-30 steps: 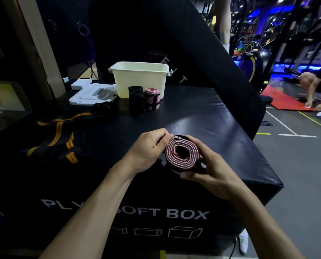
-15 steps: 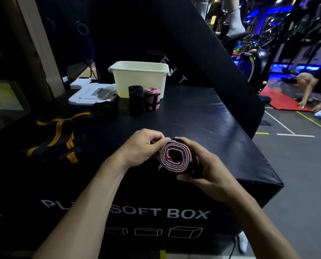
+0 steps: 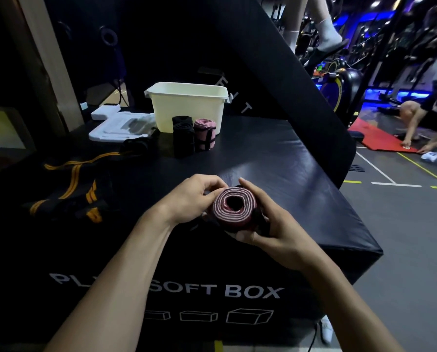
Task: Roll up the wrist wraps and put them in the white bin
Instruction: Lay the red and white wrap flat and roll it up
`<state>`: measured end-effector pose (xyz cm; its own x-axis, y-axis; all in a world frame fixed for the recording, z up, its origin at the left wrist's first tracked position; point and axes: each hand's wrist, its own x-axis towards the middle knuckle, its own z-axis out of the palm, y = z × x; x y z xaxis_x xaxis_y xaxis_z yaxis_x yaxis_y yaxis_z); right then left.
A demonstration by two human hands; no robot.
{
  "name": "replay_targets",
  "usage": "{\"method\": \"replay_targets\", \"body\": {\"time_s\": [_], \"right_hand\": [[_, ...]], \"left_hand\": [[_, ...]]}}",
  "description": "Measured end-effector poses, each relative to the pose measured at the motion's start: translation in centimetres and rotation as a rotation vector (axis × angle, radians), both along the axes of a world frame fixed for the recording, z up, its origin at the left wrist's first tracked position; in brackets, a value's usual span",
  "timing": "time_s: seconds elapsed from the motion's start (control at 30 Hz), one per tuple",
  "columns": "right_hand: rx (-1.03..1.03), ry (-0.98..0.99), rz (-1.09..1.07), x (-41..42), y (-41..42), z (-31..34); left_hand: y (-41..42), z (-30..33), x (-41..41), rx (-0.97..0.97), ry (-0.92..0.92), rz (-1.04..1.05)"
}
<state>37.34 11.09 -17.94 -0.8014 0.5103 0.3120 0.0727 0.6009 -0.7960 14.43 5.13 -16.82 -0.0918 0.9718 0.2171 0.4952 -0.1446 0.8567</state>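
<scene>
one white bin (image 3: 187, 107) stands at the far side of the soft box (image 3: 276, 158). three rolled wrist wraps are countable: one pink roll (image 3: 234, 208) between two hands, the left hand (image 3: 189, 200) and the right hand (image 3: 270, 224), plus one black roll (image 3: 183, 135) and one pink roll (image 3: 204, 134) upright before the bin. one black-and-yellow strap heap (image 3: 67, 191) lies left; how many wraps it holds cannot be told. one white tray (image 3: 121, 125) sits beside the bin.

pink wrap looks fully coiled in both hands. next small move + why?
Probably press the loose black end down to fasten the roll: the pink wrap is coiled between left hand and right hand, still short of the white bin.
</scene>
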Motion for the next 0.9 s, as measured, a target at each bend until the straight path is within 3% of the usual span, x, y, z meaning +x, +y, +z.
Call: {"method": "replay_targets", "body": {"time_s": [0.13, 0.23, 0.47, 0.63, 0.9], "right_hand": [[-0.161, 0.153, -0.114, -0.7, -0.5, 0.3], [-0.239, 0.277, -0.185, -0.9, -0.9, 1.5], [-0.592, 0.303, -0.127, 0.0, -1.6, 2.5], [-0.624, 0.303, -0.137, 0.0, -1.8, 2.3], [-0.646, 0.293, -0.162, -0.9, -1.9, 1.8]], "left_hand": [[-0.1, 0.4, 1.6, 0.083, -0.204, 0.101], [-0.5, 1.1, 2.4, 0.212, -0.26, 0.154], [-1.9, 1.0, 3.1, 0.325, -0.145, 0.09], [-2.1, 0.7, 3.3, 0.305, -0.126, 0.086], [-2.7, 0.9, 3.5, 0.374, 0.058, 0.05]]}}
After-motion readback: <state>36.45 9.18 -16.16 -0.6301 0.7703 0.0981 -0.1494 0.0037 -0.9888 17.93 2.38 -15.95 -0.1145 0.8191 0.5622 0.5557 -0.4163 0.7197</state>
